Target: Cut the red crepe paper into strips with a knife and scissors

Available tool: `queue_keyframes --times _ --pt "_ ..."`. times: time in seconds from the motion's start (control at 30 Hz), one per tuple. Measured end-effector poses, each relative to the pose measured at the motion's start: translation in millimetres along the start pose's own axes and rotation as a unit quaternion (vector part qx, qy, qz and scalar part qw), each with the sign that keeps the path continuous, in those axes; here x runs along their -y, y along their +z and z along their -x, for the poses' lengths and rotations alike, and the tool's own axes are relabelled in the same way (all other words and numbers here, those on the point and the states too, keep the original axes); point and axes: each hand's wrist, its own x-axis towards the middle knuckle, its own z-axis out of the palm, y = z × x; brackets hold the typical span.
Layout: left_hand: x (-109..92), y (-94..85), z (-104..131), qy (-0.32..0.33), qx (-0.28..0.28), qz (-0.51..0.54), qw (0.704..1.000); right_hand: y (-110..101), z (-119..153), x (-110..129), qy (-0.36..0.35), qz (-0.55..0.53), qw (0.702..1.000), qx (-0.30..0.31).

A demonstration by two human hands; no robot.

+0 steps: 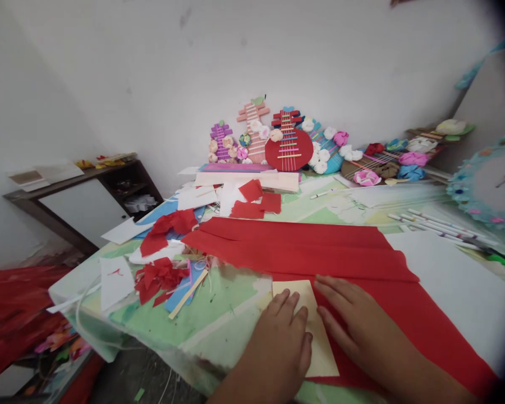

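A cream-coloured rectangle of paper or card point(320, 342) lies on a large sheet of red crepe paper point(303, 247) near the front edge of the table. Flat on the cream piece rests my left hand point(280, 336), its fingers spread a little. My right hand point(351, 317) lies palm down on the red sheet, with stretched fingertips along the right edge of the cream piece. Neither hand grips anything. The red sheet runs from the left middle of the table to the lower right, creased along its length.
Crumpled red scraps point(162, 279), a blue strip and white paper point(116, 280) litter the left side. Decorated paper instruments point(289, 148) lean against the back wall. Several pens point(441, 224) and a large white sheet point(437, 264) lie at right. A low cabinet point(84, 205) stands left.
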Motion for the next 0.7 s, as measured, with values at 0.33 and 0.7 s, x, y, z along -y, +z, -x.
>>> queue_keyframes --times 0.33,0.7 --pt "3 7.0 2 0.033 -0.049 0.004 0.998 11 -7 -14 0.048 0.026 0.997 0.052" --pt "1 3.1 0 0.002 -0.019 0.013 1.000 -9 -4 -11 0.058 -0.056 0.992 -0.093"
